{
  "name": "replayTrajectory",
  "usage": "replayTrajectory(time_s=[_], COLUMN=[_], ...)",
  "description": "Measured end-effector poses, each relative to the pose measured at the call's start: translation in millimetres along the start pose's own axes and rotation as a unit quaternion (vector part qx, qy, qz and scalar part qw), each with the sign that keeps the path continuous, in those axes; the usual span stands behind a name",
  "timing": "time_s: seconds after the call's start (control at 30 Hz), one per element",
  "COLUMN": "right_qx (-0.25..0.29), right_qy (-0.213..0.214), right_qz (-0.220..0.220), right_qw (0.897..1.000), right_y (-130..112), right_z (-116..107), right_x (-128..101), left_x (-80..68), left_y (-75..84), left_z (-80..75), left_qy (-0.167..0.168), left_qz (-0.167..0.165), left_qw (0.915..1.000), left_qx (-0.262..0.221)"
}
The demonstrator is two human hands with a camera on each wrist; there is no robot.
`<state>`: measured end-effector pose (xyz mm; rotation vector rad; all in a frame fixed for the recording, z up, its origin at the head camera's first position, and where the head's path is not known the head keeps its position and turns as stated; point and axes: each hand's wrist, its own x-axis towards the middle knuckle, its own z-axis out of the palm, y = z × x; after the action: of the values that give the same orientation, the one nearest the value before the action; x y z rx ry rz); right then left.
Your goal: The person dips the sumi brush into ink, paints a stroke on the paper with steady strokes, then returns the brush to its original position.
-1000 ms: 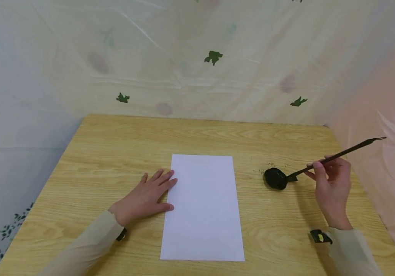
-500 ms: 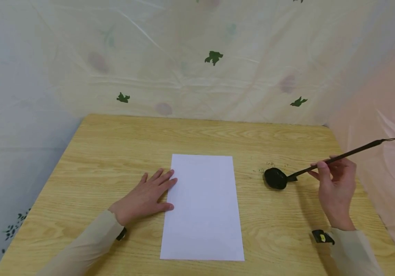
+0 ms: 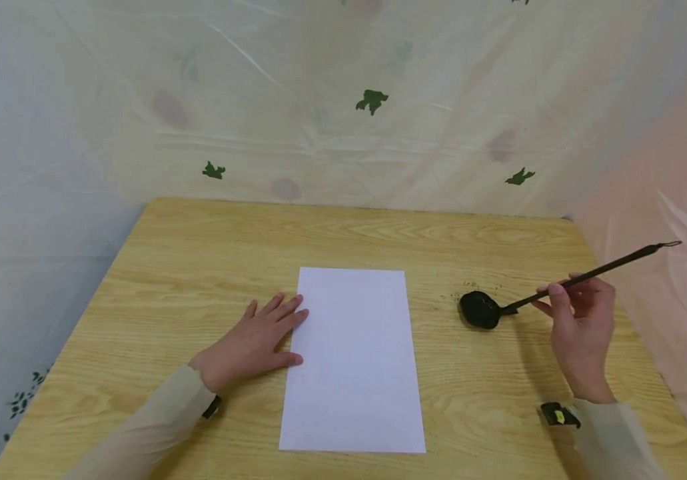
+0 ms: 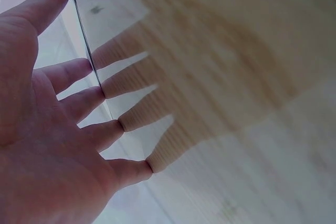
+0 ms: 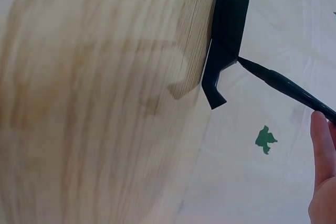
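My left hand (image 3: 250, 350) lies flat with its fingers spread, fingertips on the left edge of a white sheet of paper (image 3: 352, 363). The left wrist view shows that palm (image 4: 47, 145) and its fingertips pressing down. My right hand (image 3: 583, 333) pinches a dark calligraphy brush (image 3: 610, 265) partway along its shaft. The brush slants up to the right and has a small loop at its top end. Its tip touches the rim of a small black ink dish (image 3: 479, 310), as the right wrist view shows. A short tab sticks out from the dish (image 5: 231, 17).
The wood-grain table (image 3: 217, 247) has small dark specks (image 3: 454, 297) beside the dish. Pale sheeting (image 3: 319, 120) with green bird shapes hangs behind the table and along both sides. A black wrist strap (image 3: 559, 415) is at the right wrist.
My right hand and the brush shifted a little to the right, then slightly back left, with the brush tip staying at the dish's rim. The left hand and paper have stayed put.
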<state>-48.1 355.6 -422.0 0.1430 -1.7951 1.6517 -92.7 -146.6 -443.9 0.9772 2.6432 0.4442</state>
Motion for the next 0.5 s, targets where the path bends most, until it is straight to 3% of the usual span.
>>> replayTrajectory(time_s=[0.13,0.37,0.5], right_qx=[-0.007,0.059,0.051], right_qy=[0.013,0.017,0.024], right_qz=[0.005,-0.008,-0.004], right_qw=[1.000,0.998,0.998], right_y=[-2.2,-2.9,-0.6], right_z=[-1.9,-4.4,-2.6], right_x=[0.2,3.3,3.2], left_x=[0.2,0.6,0.7], left_y=[0.1,-0.2,-0.8], left_z=[0.1,0.7,1.8], left_qy=[0.001,0.002,0.000], left_qz=[0.001,-0.001,-0.001], left_qw=[1.0000,1.0000,1.0000], left_qx=[-0.003,-0.007,-0.006])
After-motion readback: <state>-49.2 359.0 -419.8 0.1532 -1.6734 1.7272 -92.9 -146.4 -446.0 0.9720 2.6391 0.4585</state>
